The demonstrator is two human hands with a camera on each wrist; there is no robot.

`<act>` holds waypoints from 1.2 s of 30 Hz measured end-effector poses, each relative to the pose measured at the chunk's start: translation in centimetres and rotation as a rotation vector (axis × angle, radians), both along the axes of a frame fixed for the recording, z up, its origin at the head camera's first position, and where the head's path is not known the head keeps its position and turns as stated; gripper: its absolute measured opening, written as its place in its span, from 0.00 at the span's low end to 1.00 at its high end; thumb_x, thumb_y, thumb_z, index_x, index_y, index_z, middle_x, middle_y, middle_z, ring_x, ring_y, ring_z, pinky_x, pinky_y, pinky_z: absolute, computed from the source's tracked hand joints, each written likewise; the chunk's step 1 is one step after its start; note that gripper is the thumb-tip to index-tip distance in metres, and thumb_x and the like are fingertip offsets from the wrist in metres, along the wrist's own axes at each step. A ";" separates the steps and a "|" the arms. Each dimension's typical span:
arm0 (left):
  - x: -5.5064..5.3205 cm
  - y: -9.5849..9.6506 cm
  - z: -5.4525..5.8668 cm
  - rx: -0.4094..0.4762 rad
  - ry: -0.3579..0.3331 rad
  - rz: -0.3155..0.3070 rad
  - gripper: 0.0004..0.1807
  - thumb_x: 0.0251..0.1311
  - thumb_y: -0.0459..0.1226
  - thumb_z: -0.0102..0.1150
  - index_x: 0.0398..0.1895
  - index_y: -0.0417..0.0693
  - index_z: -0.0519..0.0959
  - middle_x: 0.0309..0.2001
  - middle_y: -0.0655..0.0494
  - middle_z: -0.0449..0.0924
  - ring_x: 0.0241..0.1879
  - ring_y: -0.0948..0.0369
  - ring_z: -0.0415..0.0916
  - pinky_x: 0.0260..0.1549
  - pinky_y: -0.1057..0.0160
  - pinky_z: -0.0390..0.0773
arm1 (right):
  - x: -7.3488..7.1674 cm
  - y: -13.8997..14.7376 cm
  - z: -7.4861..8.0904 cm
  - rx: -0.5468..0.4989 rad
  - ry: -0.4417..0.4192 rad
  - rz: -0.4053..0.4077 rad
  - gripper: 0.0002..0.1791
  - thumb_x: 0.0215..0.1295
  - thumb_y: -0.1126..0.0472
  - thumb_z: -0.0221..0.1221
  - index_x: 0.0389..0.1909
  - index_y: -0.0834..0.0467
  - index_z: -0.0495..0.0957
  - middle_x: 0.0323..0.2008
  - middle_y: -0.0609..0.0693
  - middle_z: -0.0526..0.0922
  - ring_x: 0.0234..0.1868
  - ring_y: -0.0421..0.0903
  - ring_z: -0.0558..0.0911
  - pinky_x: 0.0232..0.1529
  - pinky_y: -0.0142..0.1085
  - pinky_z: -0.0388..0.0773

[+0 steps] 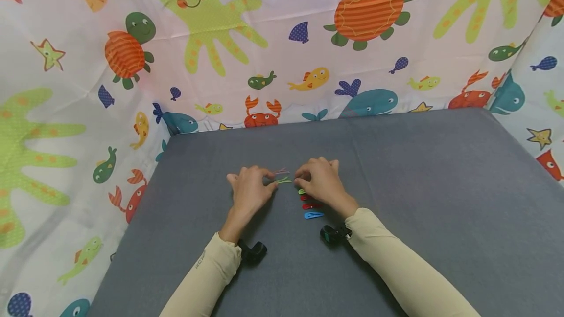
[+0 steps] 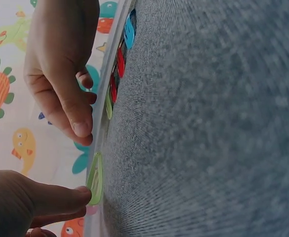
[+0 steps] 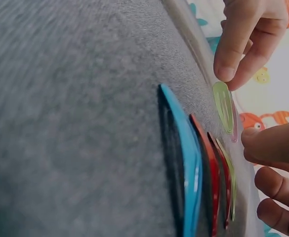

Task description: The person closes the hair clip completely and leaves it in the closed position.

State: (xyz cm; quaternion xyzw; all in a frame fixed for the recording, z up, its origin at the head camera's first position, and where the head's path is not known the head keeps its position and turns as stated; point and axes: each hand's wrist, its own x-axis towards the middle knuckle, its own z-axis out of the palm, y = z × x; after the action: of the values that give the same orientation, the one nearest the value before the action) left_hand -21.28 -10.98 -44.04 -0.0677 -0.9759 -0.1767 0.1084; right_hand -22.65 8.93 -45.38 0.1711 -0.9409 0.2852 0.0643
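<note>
Pinching one end of a light-green clip between thumb and finger, the left hand has a pink clip just beside it; whether that is also held, I cannot tell. Nearby on the tabletop, a second green clip, two red clips and a blue clip lie lined up: four seem placed, two apparently left. The right hand, fingers loosely bent, visibly holds nothing.

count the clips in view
6: blue clip, two red clips, green clip by the right hand; another green clip in the left hand, pink clip beyond; more may be hidden.
</note>
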 end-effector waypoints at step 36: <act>0.2 0.5 -0.8 0.027 0.034 -0.004 0.02 0.56 0.43 0.75 0.29 0.58 0.92 0.33 0.55 0.88 0.30 0.53 0.72 0.37 0.47 0.55 | -0.2 -1.5 0.0 0.067 0.076 0.013 0.02 0.63 0.55 0.70 0.33 0.48 0.90 0.36 0.46 0.86 0.36 0.48 0.74 0.48 0.52 0.57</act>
State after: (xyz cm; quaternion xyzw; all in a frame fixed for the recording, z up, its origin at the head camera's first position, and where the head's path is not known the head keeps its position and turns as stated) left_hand -21.09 -10.51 -44.85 -0.0710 -0.9714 -0.1887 0.1257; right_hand -22.87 7.42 -45.36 0.1902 -0.9456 0.2474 0.0925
